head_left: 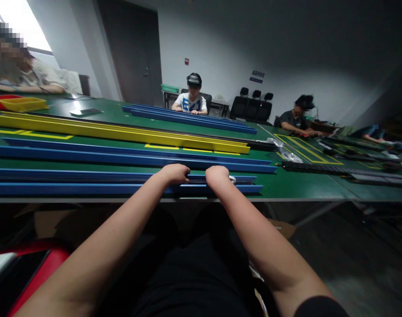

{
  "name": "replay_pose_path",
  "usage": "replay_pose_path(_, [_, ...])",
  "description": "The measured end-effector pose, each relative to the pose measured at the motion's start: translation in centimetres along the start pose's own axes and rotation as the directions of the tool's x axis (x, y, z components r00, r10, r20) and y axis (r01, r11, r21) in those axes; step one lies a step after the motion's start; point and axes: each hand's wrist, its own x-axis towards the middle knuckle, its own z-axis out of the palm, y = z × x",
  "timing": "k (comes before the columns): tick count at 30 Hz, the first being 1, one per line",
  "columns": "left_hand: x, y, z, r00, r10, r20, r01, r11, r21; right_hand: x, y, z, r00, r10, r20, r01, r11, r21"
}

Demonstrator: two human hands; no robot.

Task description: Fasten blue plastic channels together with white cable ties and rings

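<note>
Both my hands are over the nearest blue channel (89, 189) at the table's front edge. My left hand (176, 173) is bent down at the wrist with its fingers curled at the channel; what they hold is too small to make out. To its right is my right hand (217, 175), its fingers hidden behind the back of the hand. A small white loop (232, 179) shows beside my right hand. Another blue channel (135, 159) lies just behind, and beyond it a long yellow channel (122, 134).
More blue channels (191, 119) lie farther back on the green table (306, 187). Yellow and red trays (23, 104) stand at the left. Dark strips (319, 169) and plastic bags (288, 152) lie at the right. Several people sit around the table.
</note>
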Motion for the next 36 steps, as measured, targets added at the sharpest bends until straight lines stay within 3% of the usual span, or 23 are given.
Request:
replay_pose_path(8, [3.7, 5.3, 0.2, 0.986, 0.169, 0.012, -0.168, 0.985, -0.046, 0.3, 0.1, 0.0, 0.997, 0.068, -0.025, -0.069, 0.998, -0.016])
replay_pose_path(12, [4.3, 6.0, 0.4, 0.981, 0.192, 0.025, -0.189, 0.978, -0.085, 0.3, 0.1, 0.2, 0.996, 0.076, -0.041, -0.076, 0.997, -0.012])
replay_pose_path(22, [3.1, 4.9, 0.6, 0.967, 0.251, -0.034, -0.253, 0.958, -0.132, -1.2, 0.3, 0.4, 0.993, 0.049, -0.109, -0.049, 0.999, 0.007])
replay_pose_path(27, [0.9, 1.9, 0.4, 0.98, 0.197, -0.017, -0.197, 0.965, -0.17, -1.8, -2.1, 0.5, 0.989, -0.037, -0.141, 0.04, 0.999, 0.015])
replay_pose_path(30, [-0.2, -0.5, 0.5, 0.989, 0.145, -0.009, -0.145, 0.983, -0.109, -1.9, -3.2, 0.3, 0.981, -0.101, -0.165, 0.107, 0.994, 0.025])
replay_pose_path(33, [-0.6, -2.0, 0.8, 0.992, 0.129, -0.013, -0.129, 0.991, -0.039, -2.1, -2.8, -0.1, 0.978, -0.114, -0.176, 0.119, 0.993, 0.021])
replay_pose_path(36, [-0.6, -2.2, 0.9, 0.994, 0.106, -0.003, -0.106, 0.993, -0.042, -2.2, -1.2, -0.6, 0.987, -0.075, -0.145, 0.073, 0.997, -0.014])
